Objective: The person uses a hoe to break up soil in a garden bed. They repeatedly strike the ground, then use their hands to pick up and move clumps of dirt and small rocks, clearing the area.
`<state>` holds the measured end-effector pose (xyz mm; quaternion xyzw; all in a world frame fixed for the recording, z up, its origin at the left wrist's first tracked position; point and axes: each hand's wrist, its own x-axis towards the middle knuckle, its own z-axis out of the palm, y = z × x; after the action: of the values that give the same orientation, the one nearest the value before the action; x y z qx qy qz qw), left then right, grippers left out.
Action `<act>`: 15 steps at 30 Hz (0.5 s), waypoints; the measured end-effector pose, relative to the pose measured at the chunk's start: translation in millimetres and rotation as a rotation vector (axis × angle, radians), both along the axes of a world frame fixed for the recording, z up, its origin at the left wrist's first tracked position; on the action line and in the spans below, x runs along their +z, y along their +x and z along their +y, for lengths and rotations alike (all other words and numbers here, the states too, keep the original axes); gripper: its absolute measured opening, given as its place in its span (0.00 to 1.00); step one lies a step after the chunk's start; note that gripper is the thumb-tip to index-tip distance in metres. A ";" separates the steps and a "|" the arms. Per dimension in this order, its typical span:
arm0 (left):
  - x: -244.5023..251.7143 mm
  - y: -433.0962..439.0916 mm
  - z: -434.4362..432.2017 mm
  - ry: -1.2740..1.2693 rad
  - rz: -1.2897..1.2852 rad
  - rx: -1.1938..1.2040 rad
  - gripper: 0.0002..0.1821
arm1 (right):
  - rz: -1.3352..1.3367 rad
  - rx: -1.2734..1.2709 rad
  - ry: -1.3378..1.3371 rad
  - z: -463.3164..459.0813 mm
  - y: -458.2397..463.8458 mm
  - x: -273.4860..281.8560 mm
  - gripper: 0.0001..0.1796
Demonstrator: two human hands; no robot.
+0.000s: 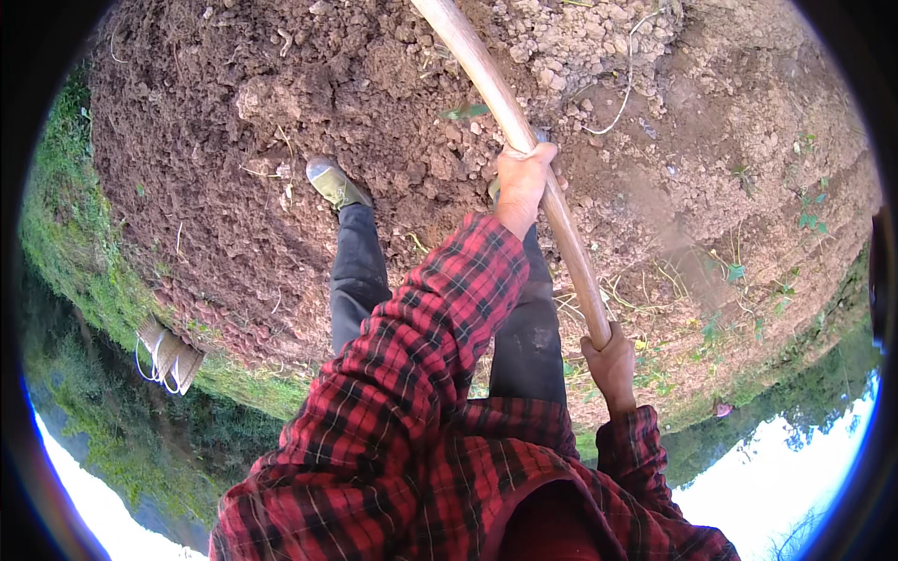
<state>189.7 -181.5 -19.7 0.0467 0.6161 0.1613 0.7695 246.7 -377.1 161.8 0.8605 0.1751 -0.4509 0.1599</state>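
Note:
A long, pale wooden tool handle (572, 238) runs slantwise from the top edge down to the right. My left hand (523, 179) grips it around the middle of its visible length, with that arm reaching across my body. Lower down, my right hand (610, 361) is wrapped around the handle's near end. Whatever head the tool has lies beyond the top of the picture. Below the handle spreads loose, clumpy brown soil (266, 105). A green leaf (465, 111) lies on the soil just left of the handle.
My left shoe (337, 184) stands on the soil; the other is mostly hidden behind my left hand. A pale, bare stem (628, 77) lies at upper right. Vines (736, 273) trail over the ground at right. A woven sack or basket with white straps (168, 354) sits by the grassy edge (77, 203).

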 end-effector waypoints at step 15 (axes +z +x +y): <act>-42.6 -55.8 121.5 -0.013 -0.117 -0.026 0.08 | 0.180 -0.157 0.087 49.0 -87.7 28.6 0.16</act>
<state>133.9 -60.0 -62.3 0.0400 0.5703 0.1499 0.8066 159.0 -328.1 190.5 0.8336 0.1401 -0.5296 0.0703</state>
